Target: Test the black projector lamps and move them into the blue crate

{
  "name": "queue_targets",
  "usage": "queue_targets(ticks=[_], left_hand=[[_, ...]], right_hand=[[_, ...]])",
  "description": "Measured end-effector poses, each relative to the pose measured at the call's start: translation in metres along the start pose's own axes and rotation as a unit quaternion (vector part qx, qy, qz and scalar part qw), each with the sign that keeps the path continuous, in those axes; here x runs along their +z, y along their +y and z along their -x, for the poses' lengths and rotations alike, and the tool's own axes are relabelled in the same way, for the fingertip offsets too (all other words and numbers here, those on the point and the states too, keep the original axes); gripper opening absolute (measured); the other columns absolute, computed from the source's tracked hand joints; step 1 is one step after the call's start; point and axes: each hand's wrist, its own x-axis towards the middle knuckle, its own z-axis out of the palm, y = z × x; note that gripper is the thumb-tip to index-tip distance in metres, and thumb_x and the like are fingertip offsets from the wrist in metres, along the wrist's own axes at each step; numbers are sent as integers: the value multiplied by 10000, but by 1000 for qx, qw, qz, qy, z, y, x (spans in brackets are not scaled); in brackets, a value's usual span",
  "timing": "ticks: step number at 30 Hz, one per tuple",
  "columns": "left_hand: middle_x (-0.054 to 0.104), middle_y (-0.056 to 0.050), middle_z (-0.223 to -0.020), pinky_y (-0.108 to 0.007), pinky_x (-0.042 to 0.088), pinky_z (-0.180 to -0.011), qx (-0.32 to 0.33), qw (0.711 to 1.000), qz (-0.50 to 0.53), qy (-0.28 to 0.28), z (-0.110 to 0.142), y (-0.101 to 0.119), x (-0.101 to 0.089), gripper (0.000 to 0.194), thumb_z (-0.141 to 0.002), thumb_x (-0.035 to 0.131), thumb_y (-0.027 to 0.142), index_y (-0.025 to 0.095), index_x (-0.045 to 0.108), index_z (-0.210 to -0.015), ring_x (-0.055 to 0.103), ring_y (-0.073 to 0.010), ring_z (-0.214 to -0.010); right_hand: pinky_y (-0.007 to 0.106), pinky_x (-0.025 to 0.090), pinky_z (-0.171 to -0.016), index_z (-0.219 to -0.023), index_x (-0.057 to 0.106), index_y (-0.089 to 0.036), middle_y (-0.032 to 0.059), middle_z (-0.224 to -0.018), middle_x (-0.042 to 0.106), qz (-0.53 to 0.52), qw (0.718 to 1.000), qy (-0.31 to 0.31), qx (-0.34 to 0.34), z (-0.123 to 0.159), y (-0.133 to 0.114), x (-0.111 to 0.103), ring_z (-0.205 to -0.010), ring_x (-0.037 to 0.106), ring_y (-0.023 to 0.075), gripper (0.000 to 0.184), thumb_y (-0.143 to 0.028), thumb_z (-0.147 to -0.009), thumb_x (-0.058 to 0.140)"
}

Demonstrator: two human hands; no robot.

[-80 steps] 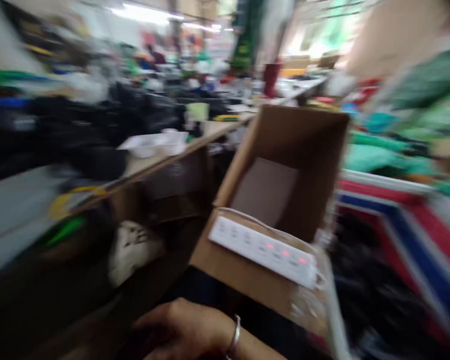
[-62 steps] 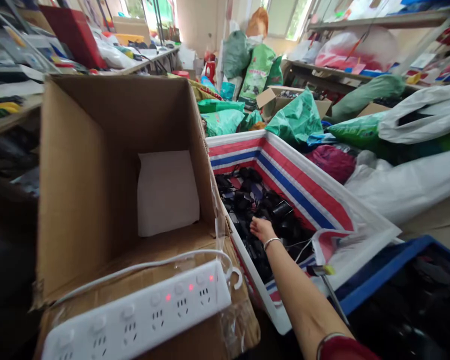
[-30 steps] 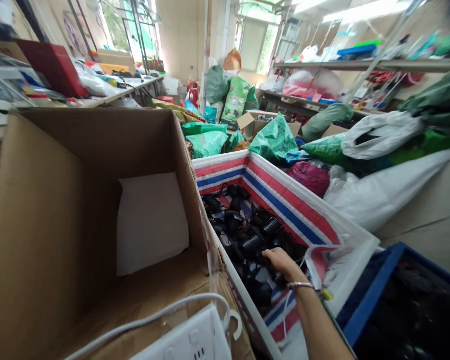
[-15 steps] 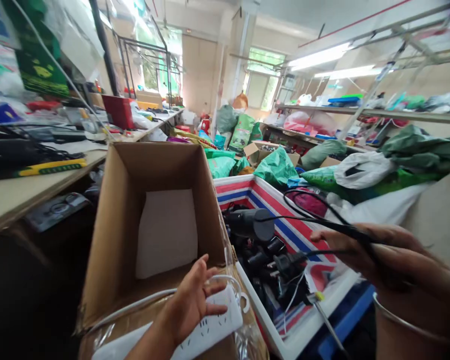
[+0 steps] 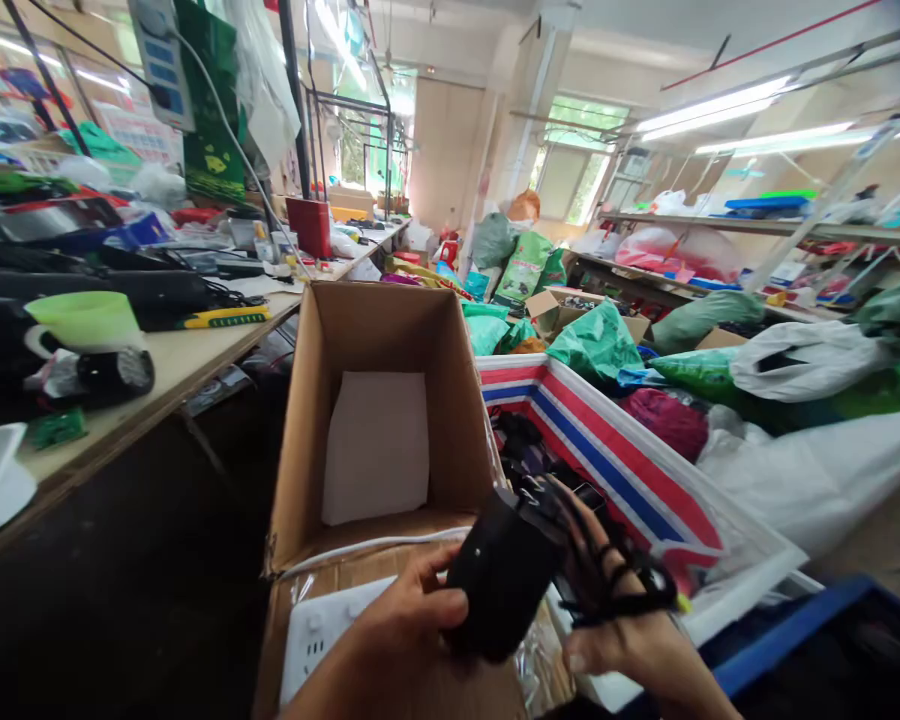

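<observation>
A black cylindrical device [image 5: 499, 575] is tilted in front of me, over the front of the cardboard box. My left hand [image 5: 412, 615] grips it from the left, thumb on its near side. On the other side my right hand [image 5: 622, 630] is closed around a bunched black cord [image 5: 630, 590], its fingers reaching up by the device's top. Blur hides whether those fingers also press on the device. Below my left hand lies a white power strip [image 5: 311, 635], partly covered by my forearm. The open cardboard box [image 5: 300, 470] stands just beyond, a pale sheet [image 5: 379, 445] on its bottom.
Right of the box is a white crate [image 5: 765, 530] with a striped lining [image 5: 622, 470] and dark items inside. A workbench [image 5: 195, 370] at left carries a green cup [image 5: 86, 322] and tools. Green bags [image 5: 596, 345] pile up behind; a blue bin edge [image 5: 795, 635] sits lower right.
The dark device has risen out of the crate into my hands. My left hand has closed on it, and my right hand has come in leftward with the cord gathered. The view has turned left.
</observation>
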Motion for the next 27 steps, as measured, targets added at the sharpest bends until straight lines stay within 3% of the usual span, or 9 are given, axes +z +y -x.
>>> queue_targets(ticks=[2, 4, 8, 11, 15, 18, 20, 24, 27], left_hand=[[651, -85, -839, -292, 492, -608, -43, 999, -3, -16, 11, 1, -2, 684, -533, 844, 413, 157, 605, -1121, 642, -219, -711], [650, -94, -868, -300, 500, -614, -62, 998, -1, -3, 21, 0, -4, 650, -569, 822, 442, 161, 607, -1114, 640, -212, -709], [638, -104, -909, -246, 466, -506, -23, 997, -50, 46, 35, -8, -4, 714, -645, 743, 568, 173, 533, -1202, 628, -187, -653], [623, -119, -1078, -271, 501, -599, 17, 985, -135, 106, 42, -12, 4, 759, -647, 778, 493, 209, 462, -1276, 641, -238, -831], [600, -94, -1187, -335, 409, -952, 90, 937, -251, 225, 42, -14, 21, 536, -753, 700, 334, 206, 506, -1236, 535, -269, -1122], [647, -85, -1032, -352, 442, -880, 92, 925, -301, 212, 39, -16, 28, 447, -812, 610, 331, 177, 488, -1214, 594, -253, -964], [647, -79, -952, -335, 466, -798, 83, 920, -317, 216, 39, -17, 26, 453, -819, 590, 355, 160, 464, -1208, 603, -243, -884], [628, -44, -822, -292, 488, -628, 32, 900, -349, 259, 44, -13, 10, 482, -803, 582, 361, 149, 431, -1208, 610, -201, -684], [611, 1, -700, -260, 452, -431, 12, 929, -278, 246, 51, -3, -3, 586, -777, 622, 406, 161, 371, -1247, 559, -162, -462]], right_hand=[[433, 424, -989, -1440, 271, -330, 106, -1420, 446, -29, 998, -29, 43, 2, 10, 7, -1250, 474, 327, 1155, -520, -453, 841], [417, 471, -927, -1395, 363, -315, 104, -1341, 529, -42, 997, -3, 72, 10, 20, 15, -1172, 539, 328, 1086, -533, -441, 834], [374, 524, -809, -1203, 521, -282, 65, -1066, 673, -23, 978, 174, 111, 26, 34, 39, -966, 635, 282, 829, -449, -459, 844], [368, 543, -738, -1114, 565, -280, 41, -932, 681, 65, 966, 243, 64, 33, 38, 55, -834, 648, 258, 672, -430, -511, 820], [415, 533, -842, -1115, 576, -350, 45, -1143, 615, 184, 941, 279, -49, 35, 47, 61, -1016, 613, 294, 615, -321, -548, 812], [425, 502, -905, -1093, 602, -333, 56, -1207, 579, 215, 938, 260, -85, 32, 55, 58, -1102, 576, 299, 602, -235, -538, 813], [411, 499, -899, -1077, 621, -295, 71, -1198, 590, 214, 946, 236, -60, 30, 56, 51, -1081, 585, 292, 614, -212, -504, 827], [289, 515, -593, -973, 651, -248, 44, -923, 680, 29, 978, 156, 135, 38, 52, 25, -716, 638, 192, 552, -299, -463, 858], [272, 477, -516, -1055, 629, -313, 7, -810, 670, -152, 953, 198, 174, 48, 47, 2, -540, 545, 121, 594, -483, -515, 808]])
